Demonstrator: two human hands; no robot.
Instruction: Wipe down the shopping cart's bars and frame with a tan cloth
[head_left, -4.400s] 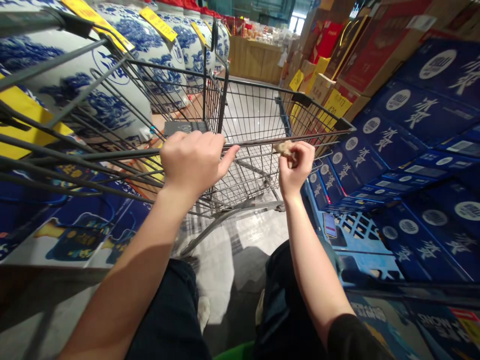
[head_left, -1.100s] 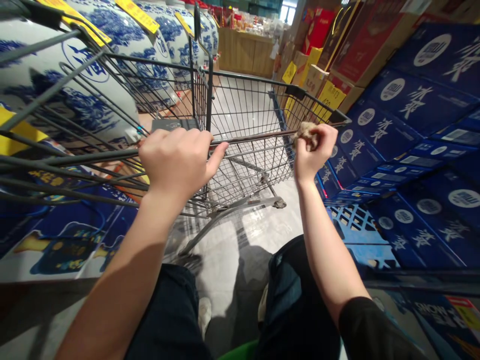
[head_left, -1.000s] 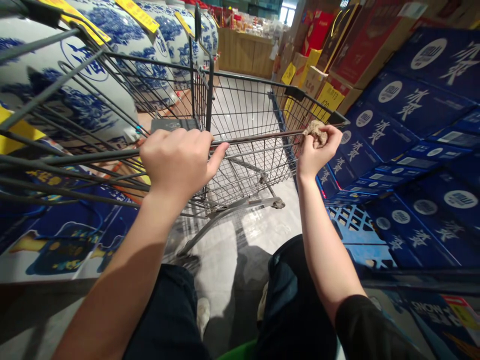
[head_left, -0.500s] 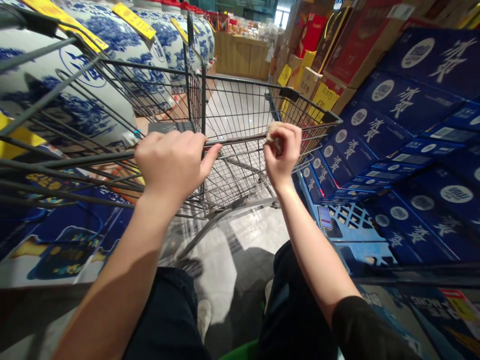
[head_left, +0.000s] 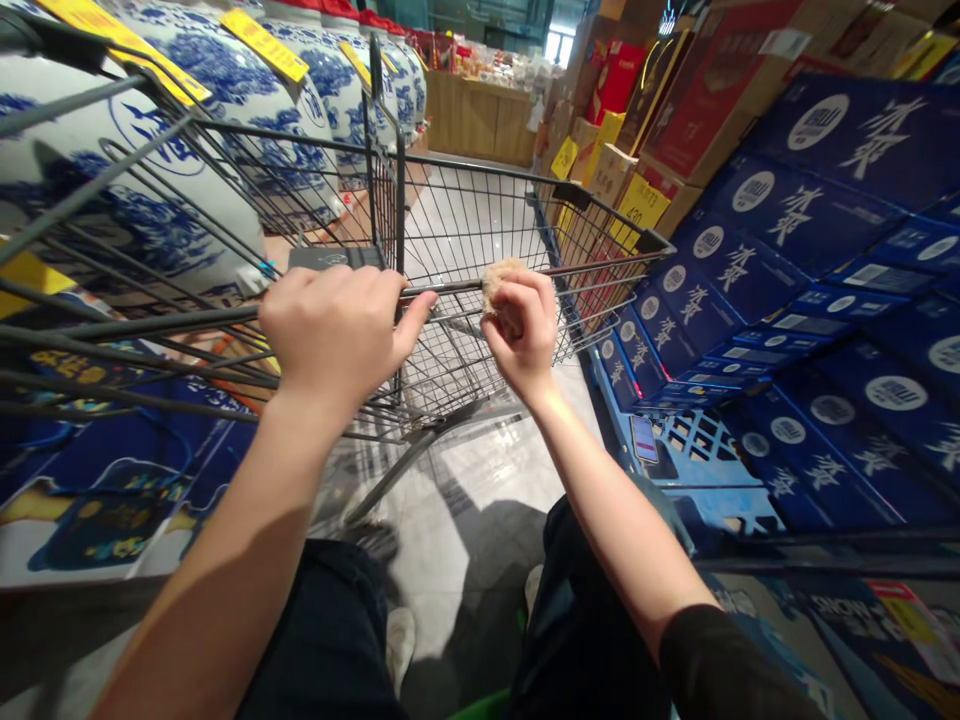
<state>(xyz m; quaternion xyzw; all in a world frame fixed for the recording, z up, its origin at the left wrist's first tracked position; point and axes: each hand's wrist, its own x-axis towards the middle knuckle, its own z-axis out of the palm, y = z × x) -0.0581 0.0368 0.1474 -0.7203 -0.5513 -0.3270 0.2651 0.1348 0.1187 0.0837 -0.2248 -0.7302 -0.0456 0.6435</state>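
A dark wire shopping cart [head_left: 465, 200] lies across in front of me. My left hand [head_left: 334, 325] is closed around its top rail, thumb stretched along the bar. Farther right on the same bar, my right hand [head_left: 525, 325] presses a crumpled beige cloth [head_left: 501, 275] around the rail. The cloth is mostly covered by the curled fingers, and its exact kind is hard to make out. Behind my left hand, a dark grey panel [head_left: 337, 257] is fixed to the cart.
Large blue-and-white porcelain jars [head_left: 292, 90] with yellow tags stand at the left. Stacked blue cartons [head_left: 787, 215] rise at the right beside a blue plastic pallet [head_left: 697, 440], on which a phone [head_left: 643, 438] lies. A wooden counter [head_left: 480, 115] stands at the far end.
My right hand has slid left along the rail with the cloth, closer to my left hand. My left hand keeps its hold. The view has shifted slightly.
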